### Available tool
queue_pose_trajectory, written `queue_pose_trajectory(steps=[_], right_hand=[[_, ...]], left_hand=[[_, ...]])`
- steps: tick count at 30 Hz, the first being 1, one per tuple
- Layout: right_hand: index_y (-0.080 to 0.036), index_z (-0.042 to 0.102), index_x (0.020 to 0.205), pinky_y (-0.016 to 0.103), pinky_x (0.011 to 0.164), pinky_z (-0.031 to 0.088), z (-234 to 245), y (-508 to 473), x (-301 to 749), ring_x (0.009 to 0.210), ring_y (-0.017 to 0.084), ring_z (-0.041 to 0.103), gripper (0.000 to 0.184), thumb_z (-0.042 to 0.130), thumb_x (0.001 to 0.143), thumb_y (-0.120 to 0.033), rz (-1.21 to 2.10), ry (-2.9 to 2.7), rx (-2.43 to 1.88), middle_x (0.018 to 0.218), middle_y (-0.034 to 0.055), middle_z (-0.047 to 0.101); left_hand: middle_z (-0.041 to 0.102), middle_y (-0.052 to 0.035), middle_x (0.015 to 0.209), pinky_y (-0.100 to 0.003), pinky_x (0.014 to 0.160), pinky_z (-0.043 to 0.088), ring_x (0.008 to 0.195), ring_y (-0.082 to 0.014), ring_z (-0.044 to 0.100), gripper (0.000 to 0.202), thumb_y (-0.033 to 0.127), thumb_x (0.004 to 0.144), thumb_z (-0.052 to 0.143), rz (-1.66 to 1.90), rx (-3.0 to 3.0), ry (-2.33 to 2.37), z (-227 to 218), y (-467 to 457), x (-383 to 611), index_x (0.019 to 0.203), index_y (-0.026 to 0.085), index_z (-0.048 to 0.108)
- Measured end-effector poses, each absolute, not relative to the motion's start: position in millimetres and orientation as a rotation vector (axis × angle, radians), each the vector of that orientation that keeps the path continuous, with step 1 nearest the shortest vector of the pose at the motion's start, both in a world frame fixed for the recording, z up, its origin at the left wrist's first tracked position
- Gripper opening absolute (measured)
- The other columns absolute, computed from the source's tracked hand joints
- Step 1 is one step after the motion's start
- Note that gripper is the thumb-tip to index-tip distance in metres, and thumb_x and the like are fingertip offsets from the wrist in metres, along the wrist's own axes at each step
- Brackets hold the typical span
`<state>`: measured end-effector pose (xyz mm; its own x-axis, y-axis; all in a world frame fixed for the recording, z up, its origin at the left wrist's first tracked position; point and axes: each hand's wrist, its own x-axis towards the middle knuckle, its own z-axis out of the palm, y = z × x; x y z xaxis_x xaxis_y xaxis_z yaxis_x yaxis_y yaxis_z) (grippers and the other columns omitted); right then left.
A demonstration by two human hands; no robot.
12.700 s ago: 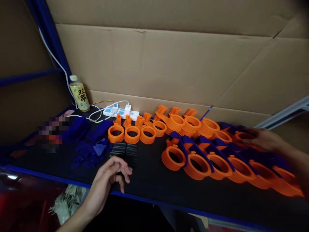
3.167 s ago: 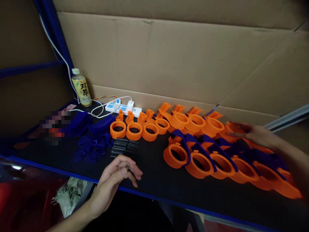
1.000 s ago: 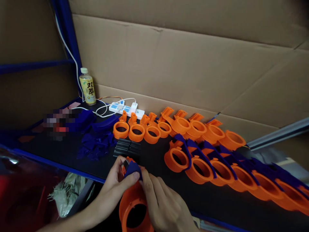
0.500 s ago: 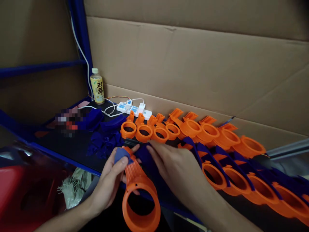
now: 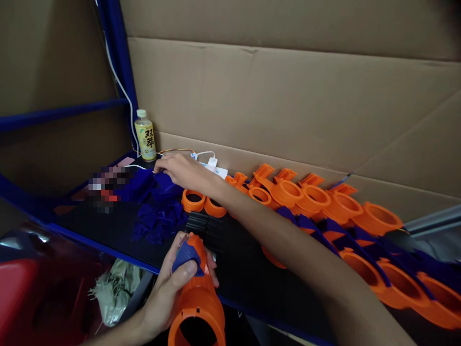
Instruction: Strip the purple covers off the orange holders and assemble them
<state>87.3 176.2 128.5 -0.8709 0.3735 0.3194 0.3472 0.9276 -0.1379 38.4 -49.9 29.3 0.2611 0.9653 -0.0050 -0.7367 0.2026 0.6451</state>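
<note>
My left hand (image 5: pixel 163 288) is closed round the neck of an orange plastic part with a big open ring (image 5: pixel 198 317) at its lower end. The thumb presses a small blue piece (image 5: pixel 186 257) against the top of that neck. Stretched across the table, my right hand (image 5: pixel 180 168) has its fingers bent down onto a dark blue plastic piece (image 5: pixel 163 187); the fingertips are partly hidden. Just below lies a heap of small blue pieces (image 5: pixel 158 221). Black ribbed bars (image 5: pixel 205 226) lie beyond the left hand.
Orange ringed parts (image 5: pixel 313 194) stand in a row along the cardboard wall (image 5: pixel 281 105). Nearer, more orange rings with blue pieces (image 5: pixel 363 269) line the right side. A drink bottle (image 5: pixel 146 139) and white power strip (image 5: pixel 219 170) sit at the back. A red object (image 5: pixel 21 298) is lower left.
My right hand has moved left and away from me, from beside the held part to the blue pieces. My left hand has shifted slightly down with the orange part, which is turned a little.
</note>
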Motion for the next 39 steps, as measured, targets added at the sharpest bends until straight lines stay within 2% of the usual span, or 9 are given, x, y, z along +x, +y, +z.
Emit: queue_pose_trajectory(steps=[11, 14, 19, 22, 25, 30, 32, 35, 39], right_hand=[[-0.014, 0.076, 0.095, 0.021, 0.078, 0.043, 80.3, 215.2, 58.7, 0.087, 0.013, 0.065, 0.030, 0.056, 0.080, 0.002, 0.388, -2.827, -0.718, 0.097, 0.0056, 0.073], [-0.013, 0.077, 0.093, 0.021, 0.079, 0.044, 78.0, 214.7, 56.5, 0.088, 0.013, 0.066, 0.026, 0.059, 0.080, 0.000, 0.437, -2.837, -0.721, 0.096, 0.0065, 0.074], [-0.012, 0.075, 0.106, 0.023, 0.087, 0.046, 88.9, 203.2, 65.8, 0.098, 0.014, 0.066, 0.029, 0.054, 0.088, -0.003, 0.507, -2.776, -0.734, 0.108, 0.0095, 0.073], [-0.014, 0.072, 0.114, 0.023, 0.091, 0.046, 110.7, 176.7, 92.0, 0.102, 0.011, 0.066, 0.030, 0.050, 0.094, -0.008, 0.563, -2.716, -0.709, 0.113, 0.0086, 0.072], [-0.017, 0.069, 0.120, 0.023, 0.088, 0.048, 136.5, 128.8, 132.0, 0.098, 0.010, 0.066, 0.031, 0.047, 0.098, -0.015, 0.627, -2.599, -0.646, 0.111, 0.0051, 0.073], [-0.017, 0.066, 0.123, 0.027, 0.083, 0.052, 143.4, 45.3, 183.3, 0.096, 0.015, 0.066, 0.036, 0.059, 0.096, -0.039, 0.234, -2.683, -0.695, 0.103, 0.0070, 0.072], [-0.012, 0.067, 0.119, 0.031, 0.084, 0.054, 130.9, 26.9, 190.7, 0.097, 0.018, 0.066, 0.034, 0.059, 0.096, -0.036, -0.055, -2.689, -0.696, 0.102, 0.0107, 0.071], [-0.006, 0.067, 0.113, 0.035, 0.084, 0.057, 109.9, 16.4, 195.0, 0.096, 0.021, 0.068, 0.029, 0.053, 0.098, -0.026, -0.367, -2.626, -0.650, 0.101, 0.0152, 0.071], [-0.002, 0.068, 0.112, 0.032, 0.081, 0.060, 93.0, 13.3, 201.0, 0.094, 0.021, 0.069, 0.027, 0.054, 0.096, -0.020, -0.445, -2.585, -0.594, 0.101, 0.0156, 0.072]], left_hand=[[0.069, -0.0086, 0.094, -0.037, 0.066, 0.051, 0.074, -0.0247, 0.069, 0.037, 0.034, 0.090, 0.061, 1.193, 0.577, 0.477, 30.8, -47.2, 39.5, 0.122, 0.023, 0.047], [0.070, -0.0078, 0.093, -0.037, 0.071, 0.051, 0.076, -0.0237, 0.069, 0.035, 0.033, 0.090, 0.063, 1.206, 0.573, 0.493, 31.1, -45.1, 39.4, 0.120, 0.023, 0.050], [0.070, -0.0076, 0.096, -0.034, 0.081, 0.051, 0.088, -0.0222, 0.068, 0.033, 0.034, 0.091, 0.063, 1.243, 0.478, 0.531, 33.9, -35.6, 33.8, 0.120, 0.020, 0.056], [0.070, -0.0103, 0.098, -0.033, 0.069, 0.054, 0.085, -0.0243, 0.068, 0.048, 0.051, 0.093, 0.053, 1.231, 0.372, 0.504, 37.8, -28.6, 27.8, 0.129, 0.019, 0.054], [0.071, -0.0100, 0.091, -0.030, 0.058, 0.052, 0.076, -0.0231, 0.068, 0.048, 0.054, 0.095, 0.049, 1.231, 0.345, 0.534, 39.0, -23.7, 24.9, 0.125, 0.017, 0.058], [0.069, -0.0016, 0.078, -0.026, 0.063, 0.052, 0.066, -0.0152, 0.065, 0.027, 0.039, 0.090, 0.066, 1.372, 0.342, 0.642, 32.8, -22.9, 31.2, 0.106, 0.018, 0.062], [0.065, 0.0009, 0.066, -0.022, 0.054, 0.048, 0.053, -0.0113, 0.059, 0.023, 0.040, 0.090, 0.066, 1.346, 0.386, 0.674, 30.5, -24.0, 34.6, 0.092, 0.017, 0.062], [0.054, 0.0034, 0.048, -0.019, 0.040, 0.038, 0.035, -0.0078, 0.044, 0.035, 0.046, 0.093, 0.059, 1.259, 0.487, 0.679, 29.1, -26.5, 37.3, 0.074, 0.017, 0.054], [0.052, 0.0066, 0.044, -0.017, 0.031, 0.023, 0.026, -0.0070, 0.034, 0.028, 0.048, 0.095, 0.055, 1.207, 0.523, 0.698, 28.2, -31.1, 40.3, 0.086, 0.021, 0.051]])
